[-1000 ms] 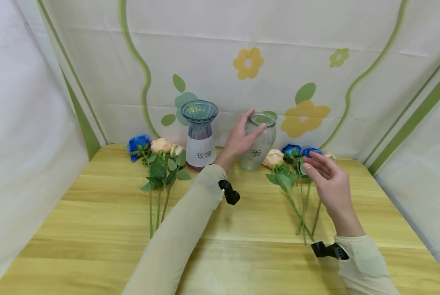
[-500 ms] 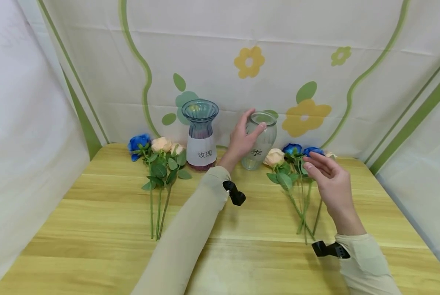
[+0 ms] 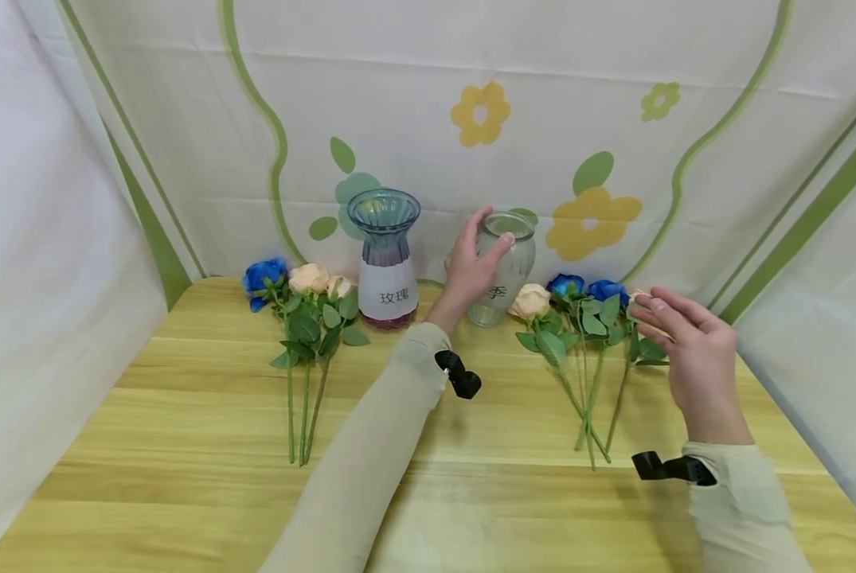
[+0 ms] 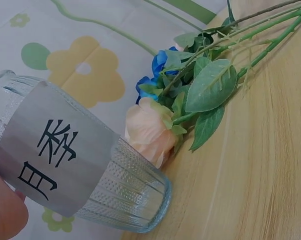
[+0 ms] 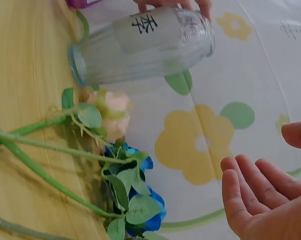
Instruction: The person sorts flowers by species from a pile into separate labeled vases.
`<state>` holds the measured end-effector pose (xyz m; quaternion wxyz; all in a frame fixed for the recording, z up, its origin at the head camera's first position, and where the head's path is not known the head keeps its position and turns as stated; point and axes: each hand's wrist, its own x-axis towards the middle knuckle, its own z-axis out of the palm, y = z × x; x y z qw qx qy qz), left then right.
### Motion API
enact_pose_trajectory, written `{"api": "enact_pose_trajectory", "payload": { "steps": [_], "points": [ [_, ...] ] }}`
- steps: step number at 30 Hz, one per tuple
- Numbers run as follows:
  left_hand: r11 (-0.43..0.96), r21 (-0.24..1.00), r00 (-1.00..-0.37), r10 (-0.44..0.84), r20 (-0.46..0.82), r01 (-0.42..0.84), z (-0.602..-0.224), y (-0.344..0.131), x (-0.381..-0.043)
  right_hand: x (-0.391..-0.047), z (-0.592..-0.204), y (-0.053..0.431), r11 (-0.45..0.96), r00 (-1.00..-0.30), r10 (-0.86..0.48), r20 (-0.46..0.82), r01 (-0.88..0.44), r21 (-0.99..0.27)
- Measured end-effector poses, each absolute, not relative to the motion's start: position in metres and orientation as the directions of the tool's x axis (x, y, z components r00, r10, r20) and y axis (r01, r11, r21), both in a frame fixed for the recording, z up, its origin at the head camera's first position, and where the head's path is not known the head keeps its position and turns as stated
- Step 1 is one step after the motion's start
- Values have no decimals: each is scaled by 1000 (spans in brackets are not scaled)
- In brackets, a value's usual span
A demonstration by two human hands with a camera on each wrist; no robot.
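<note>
My left hand grips the clear glass vase near its neck, thumb on the near side and fingers behind. The vase stands upright on the table, with a white label bearing black characters, shown whole in the left wrist view. Right of it lies a bunch of artificial roses: a peach rose, two blue roses, and a pale one partly hidden by my right hand. That hand hovers at the bunch's right end, fingers extended, thumb apart in the right wrist view, holding nothing.
A blue-and-purple glass vase with a white label stands left of the clear one. Beside it lies another bunch with a blue rose and peach roses, stems toward me. A flower-patterned curtain closes off the back of the wooden table.
My right hand has moved to the right, from over the blue roses to the bunch's right end, uncovering leaves. The left hand stays on the clear vase.
</note>
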<state>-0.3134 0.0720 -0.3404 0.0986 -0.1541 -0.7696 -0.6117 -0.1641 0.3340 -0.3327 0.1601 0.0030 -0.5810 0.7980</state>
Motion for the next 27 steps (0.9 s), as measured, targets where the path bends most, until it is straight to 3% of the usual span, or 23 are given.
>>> {"api": "enact_pose_trajectory", "payload": {
  "steps": [10,27],
  "points": [
    [205,915,-937,90,337,349,-339,71,-313,-171,-340,347,-289,-948,287,136,-221,-931],
    [192,917,-937,89,339,350,-341,76,-313,-177,-370,373,-140,-935,354,22,-76,-987]
  ]
}}
